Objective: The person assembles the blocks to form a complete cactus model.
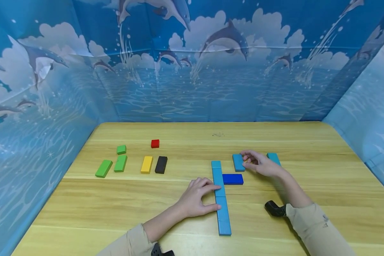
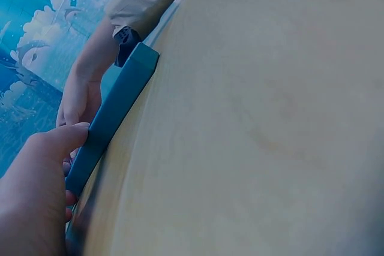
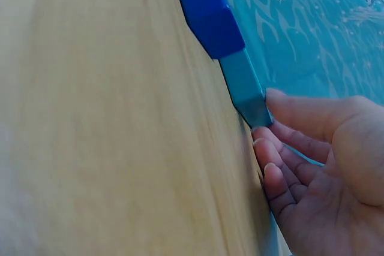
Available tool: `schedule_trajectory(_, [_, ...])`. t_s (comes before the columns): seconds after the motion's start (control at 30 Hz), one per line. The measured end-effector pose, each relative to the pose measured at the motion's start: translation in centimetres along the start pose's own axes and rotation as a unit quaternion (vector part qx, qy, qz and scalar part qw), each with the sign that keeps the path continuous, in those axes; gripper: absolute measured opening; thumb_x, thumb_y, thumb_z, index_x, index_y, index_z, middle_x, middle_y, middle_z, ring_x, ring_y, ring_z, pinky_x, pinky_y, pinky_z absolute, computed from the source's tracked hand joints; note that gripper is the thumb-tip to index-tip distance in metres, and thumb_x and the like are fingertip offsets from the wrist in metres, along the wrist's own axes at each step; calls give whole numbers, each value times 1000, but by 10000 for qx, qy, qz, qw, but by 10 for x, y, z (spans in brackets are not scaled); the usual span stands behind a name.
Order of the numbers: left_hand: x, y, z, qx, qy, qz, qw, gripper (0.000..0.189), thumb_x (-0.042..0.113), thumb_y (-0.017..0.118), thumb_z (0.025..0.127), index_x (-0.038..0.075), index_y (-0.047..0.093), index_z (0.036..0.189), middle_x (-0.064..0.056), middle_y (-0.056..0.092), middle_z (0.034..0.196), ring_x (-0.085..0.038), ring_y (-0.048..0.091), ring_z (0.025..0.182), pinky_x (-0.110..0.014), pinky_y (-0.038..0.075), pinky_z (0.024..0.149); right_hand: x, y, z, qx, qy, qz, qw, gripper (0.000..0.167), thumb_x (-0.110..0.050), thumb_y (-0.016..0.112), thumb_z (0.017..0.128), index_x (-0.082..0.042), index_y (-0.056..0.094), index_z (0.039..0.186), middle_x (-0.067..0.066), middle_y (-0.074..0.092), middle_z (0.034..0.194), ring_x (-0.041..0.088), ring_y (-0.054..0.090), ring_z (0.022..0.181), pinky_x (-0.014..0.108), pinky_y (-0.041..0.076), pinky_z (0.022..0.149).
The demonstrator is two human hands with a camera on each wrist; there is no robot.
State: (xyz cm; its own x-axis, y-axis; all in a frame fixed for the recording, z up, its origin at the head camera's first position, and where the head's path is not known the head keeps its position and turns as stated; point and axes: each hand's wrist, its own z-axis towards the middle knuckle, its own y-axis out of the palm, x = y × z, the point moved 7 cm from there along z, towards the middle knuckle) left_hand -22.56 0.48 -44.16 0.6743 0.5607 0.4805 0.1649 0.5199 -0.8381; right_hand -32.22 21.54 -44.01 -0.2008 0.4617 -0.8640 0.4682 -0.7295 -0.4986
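A row of light blue blocks [image 1: 222,213] lies end to end on the wooden table, running away from the person. My left hand [image 1: 198,197] lies along its left side, with thumb and index fingertips touching the blocks, and a light blue block [image 2: 114,118] shows beside the thumb. Beyond and to the right, my right hand [image 1: 259,163] holds the right side of a separate light blue block [image 1: 238,162] between thumb and fingers. A dark blue block [image 1: 233,179] lies crosswise, its left end against the row. Another light blue block [image 1: 273,158] sits partly hidden behind the right hand.
On the left are several green blocks [image 1: 104,168], a yellow block [image 1: 147,165], a black block [image 1: 161,165] and a small red block [image 1: 155,143]. A dolphin-print cloth [image 1: 192,96] hangs along the table's back and sides. Dark devices are strapped at both wrists.
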Motion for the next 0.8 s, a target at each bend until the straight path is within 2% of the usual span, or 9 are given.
schedule_trajectory(0.8, [0, 0, 0, 71, 43, 0, 10000, 52, 49, 63, 79, 22, 58, 124, 6, 51, 110, -10, 43, 102, -32, 33, 94, -5, 0, -2, 56, -151, -340, 9993, 43, -18, 60, 89, 5, 45, 122, 14, 50, 106, 23, 45, 91, 24, 41, 74])
